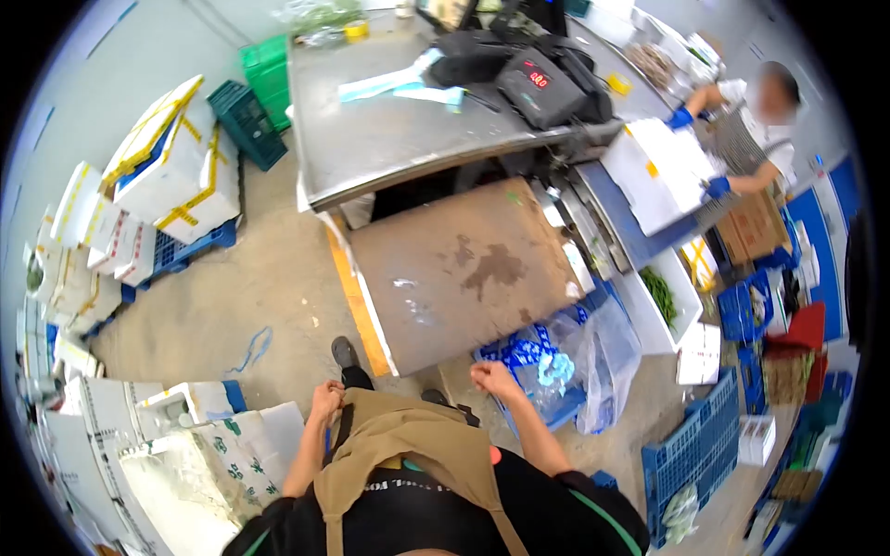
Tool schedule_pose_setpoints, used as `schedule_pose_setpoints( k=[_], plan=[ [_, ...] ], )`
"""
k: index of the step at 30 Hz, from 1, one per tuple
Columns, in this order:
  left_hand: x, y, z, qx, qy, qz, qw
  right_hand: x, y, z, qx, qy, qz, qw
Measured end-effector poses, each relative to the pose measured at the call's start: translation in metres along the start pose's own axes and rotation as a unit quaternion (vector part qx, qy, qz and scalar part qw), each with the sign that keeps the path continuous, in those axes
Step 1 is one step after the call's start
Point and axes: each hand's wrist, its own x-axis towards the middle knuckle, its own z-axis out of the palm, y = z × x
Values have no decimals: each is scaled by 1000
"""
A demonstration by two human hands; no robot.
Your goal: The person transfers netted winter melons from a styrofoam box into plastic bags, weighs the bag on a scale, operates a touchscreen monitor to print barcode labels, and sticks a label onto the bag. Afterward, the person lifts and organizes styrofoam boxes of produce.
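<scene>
My left hand (326, 400) is at the left side of my brown apron (408, 435), its fingers curled, and what it holds, if anything, is too small to name. To the right, my right hand (495, 378) is raised near the front edge of a brown, stained board (464, 269), fingers bent together; nothing can be made out in them. Beside that hand lie blue and clear plastic bags (607, 371). Beyond the board stands a metal table (371, 139) with a scale (547, 88) showing red digits.
At the right, a person in blue gloves (717, 188) holds a white foam box (654, 176) on a blue surface. White boxes (167, 176) are stacked at left. A box of green vegetables (658, 296) and a blue pallet (695, 454) are at right.
</scene>
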Motion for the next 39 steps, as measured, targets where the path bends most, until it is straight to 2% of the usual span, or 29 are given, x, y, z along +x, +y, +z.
schedule_pose_setpoints(
  k=[2, 3, 6, 8, 9, 12, 14, 16, 18, 19, 23, 24, 26, 29, 34, 36, 39],
  plan=[
    [32, 0, -17, -63, -2, -66, 996, -12, -49, 30, -49, -53, 1, 997],
    [50, 2, -28, -95, -9, -101, 990, -5, -53, 46, -28, -61, 11, 998],
    [118, 13, -73, -119, -24, -159, 980, 20, -117, 93, -52, -33, -40, 997],
    [171, 11, -117, -19, -94, -125, 988, 44, -175, 129, -135, 72, -119, 981],
    [196, 10, -132, -38, -99, -131, 986, 65, -206, 140, -178, 132, -157, 962],
    [234, 50, -188, -83, -71, -172, 979, 131, -297, 179, -170, 293, -234, 912],
    [259, 83, -225, -75, -66, -160, 982, 177, -354, 197, -138, 345, -298, 879],
    [275, 120, -261, -76, -59, -145, 985, 229, -394, 205, -181, 389, -388, 816],
    [305, 133, -288, -93, -52, -129, 986, 271, -420, 209, -194, 405, -402, 798],
    [318, 137, -298, -102, -47, -123, 986, 290, -430, 211, -218, 421, -433, 767],
    [349, 156, -317, -119, -52, -111, 985, 364, -413, 232, -231, 450, -412, 758],
    [353, 158, -318, -128, -56, -108, 984, 362, -421, 240, -338, 451, -378, 734],
    [363, 168, -322, -133, -69, -112, 982, 372, -426, 253, -277, 480, -415, 722],
    [384, 198, -323, -127, -97, -118, 980, 372, -430, 254, -271, 480, -394, 736],
    [441, 295, -338, -134, -82, -38, 987, 376, -442, 249, -368, 448, -337, 742],
    [471, 343, -348, -141, -62, -22, 988, 394, -414, 243, -437, 440, -273, 736],
    [518, 408, -358, -118, -38, 14, 992, 392, -428, 242, -439, 418, -235, 760]
  ],
)
